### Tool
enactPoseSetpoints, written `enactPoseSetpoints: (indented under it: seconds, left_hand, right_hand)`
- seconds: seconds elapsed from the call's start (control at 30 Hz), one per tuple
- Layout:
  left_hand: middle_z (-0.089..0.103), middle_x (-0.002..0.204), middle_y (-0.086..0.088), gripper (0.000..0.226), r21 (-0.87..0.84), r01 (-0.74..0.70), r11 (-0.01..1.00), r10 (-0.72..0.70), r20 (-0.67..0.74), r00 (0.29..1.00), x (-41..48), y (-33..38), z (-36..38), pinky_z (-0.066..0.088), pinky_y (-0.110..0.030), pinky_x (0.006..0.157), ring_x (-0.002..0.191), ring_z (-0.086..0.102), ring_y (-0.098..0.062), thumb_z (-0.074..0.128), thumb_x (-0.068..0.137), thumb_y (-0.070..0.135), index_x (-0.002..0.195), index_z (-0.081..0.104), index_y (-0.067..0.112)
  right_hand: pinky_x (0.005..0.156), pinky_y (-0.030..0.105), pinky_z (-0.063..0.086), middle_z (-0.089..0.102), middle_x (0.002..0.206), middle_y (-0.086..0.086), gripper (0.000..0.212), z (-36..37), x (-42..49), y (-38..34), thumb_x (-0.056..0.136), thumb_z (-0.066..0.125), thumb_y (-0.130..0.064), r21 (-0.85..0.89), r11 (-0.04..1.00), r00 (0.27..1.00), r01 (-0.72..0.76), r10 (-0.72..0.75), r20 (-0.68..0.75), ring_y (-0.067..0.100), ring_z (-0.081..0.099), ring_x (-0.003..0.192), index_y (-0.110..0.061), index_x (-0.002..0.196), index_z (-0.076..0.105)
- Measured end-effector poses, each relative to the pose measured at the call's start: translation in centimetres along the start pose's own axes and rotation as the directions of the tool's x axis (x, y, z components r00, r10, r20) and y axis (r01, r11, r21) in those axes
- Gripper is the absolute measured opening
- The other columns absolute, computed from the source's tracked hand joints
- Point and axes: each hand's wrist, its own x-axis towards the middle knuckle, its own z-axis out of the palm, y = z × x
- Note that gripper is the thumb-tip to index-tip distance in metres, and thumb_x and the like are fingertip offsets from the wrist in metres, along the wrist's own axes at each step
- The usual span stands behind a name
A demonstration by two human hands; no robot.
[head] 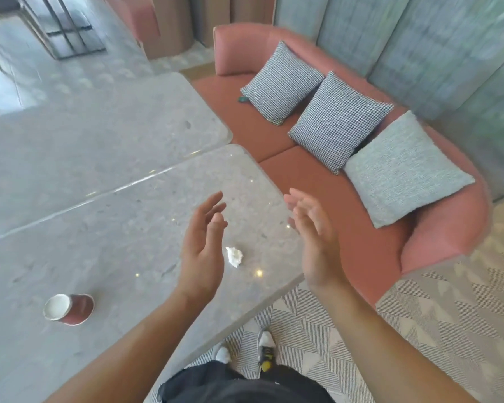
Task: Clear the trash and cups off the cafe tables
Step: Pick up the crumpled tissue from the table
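A crumpled white napkin (234,256) lies on the near grey stone table (105,245), between my two hands. My left hand (202,245) hovers just left of it, palm facing right, fingers relaxed and holding nothing. My right hand (314,239) is held over the table's right edge, palm facing left, fingers straight and empty. A red paper cup (69,309) with a white inside lies tipped on its side at the table's front left.
A second grey table (93,135) adjoins the near one at the back. A pink sofa (346,199) with three cushions stands to the right, a small dark object on its seat. Patterned carpet and my feet show below.
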Motion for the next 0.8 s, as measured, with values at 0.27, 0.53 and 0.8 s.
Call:
enactPoseSetpoints:
  seconds: [0.27, 0.53, 0.8]
  left_hand:
    - [0.065, 0.137, 0.010, 0.036, 0.115, 0.140, 0.984, -0.130, -0.092, 0.987, 2.4, -4.5, 1.8, 0.051, -0.014, 0.095, 0.127, 0.060, 0.006, 0.057, 0.102, 0.032, 0.122, 0.061, 0.062]
    - [0.060, 0.142, 0.005, 0.034, 0.196, 0.386, 0.901, -0.357, -0.171, 0.918, 1.6, -11.3, 1.7, 0.043, 0.000, 0.088, 0.132, 0.056, -0.006, 0.053, 0.108, 0.012, 0.138, 0.060, 0.028]
    - [0.060, 0.137, 0.011, 0.036, 0.204, 0.493, 0.846, -0.449, -0.227, 0.864, -0.8, -13.7, -0.1, 0.044, -0.002, 0.089, 0.128, 0.054, 0.006, 0.054, 0.109, 0.016, 0.126, 0.061, 0.046]
  right_hand:
    - [0.109, 0.024, 0.046, 0.067, 0.137, -0.010, 0.049, 0.6, 5.5, 5.4, 0.091, 0.059, -0.059, -0.044, 0.991, 0.976, -0.128, 0.134, 0.173, 0.001, 0.059, 0.131, -0.032, 0.132, 0.065]
    - [0.115, 0.027, 0.036, 0.046, 0.155, 0.002, 0.056, 3.9, 7.8, 16.4, 0.100, 0.067, -0.020, -0.611, 0.787, 0.821, -0.087, 0.404, 0.404, 0.018, 0.046, 0.143, -0.028, 0.152, 0.048]
    - [0.108, 0.046, 0.046, 0.019, 0.168, 0.007, 0.059, 7.3, 7.2, 22.8, 0.106, 0.046, -0.015, -0.739, 0.378, 0.573, 0.557, 0.470, 0.672, 0.035, 0.032, 0.145, -0.026, 0.161, 0.028]
